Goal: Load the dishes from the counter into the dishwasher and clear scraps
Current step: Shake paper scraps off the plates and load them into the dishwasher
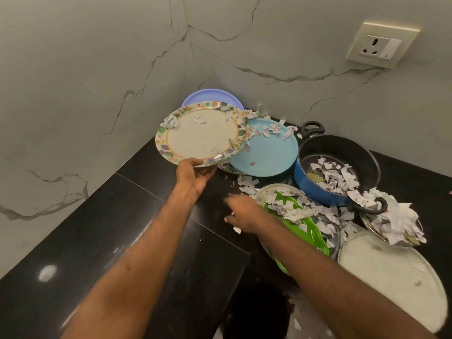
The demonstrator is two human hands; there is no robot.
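Left hand [195, 176] is gripping the near rim of the patterned plate [201, 133], holding it tilted above the black tabletop [97, 228]; right hand [241, 214] is hovering nearer the camera than that plate, too blurred to tell its grip; light blue plate [266, 152] is lying right of it; blue pot [337, 167] holding paper scraps [335, 174] is sitting farther right.

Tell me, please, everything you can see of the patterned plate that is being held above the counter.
The patterned plate is round, cream in the middle, with an orange ring and a mottled multicoloured rim; it looks like plastic. It is held tilted over the black counter, near the corner. The left hand grips its near edge, thumb on top. A few paper scraps lie on it. Its right edge overlaps the light blue plate; whether they touch is unclear.
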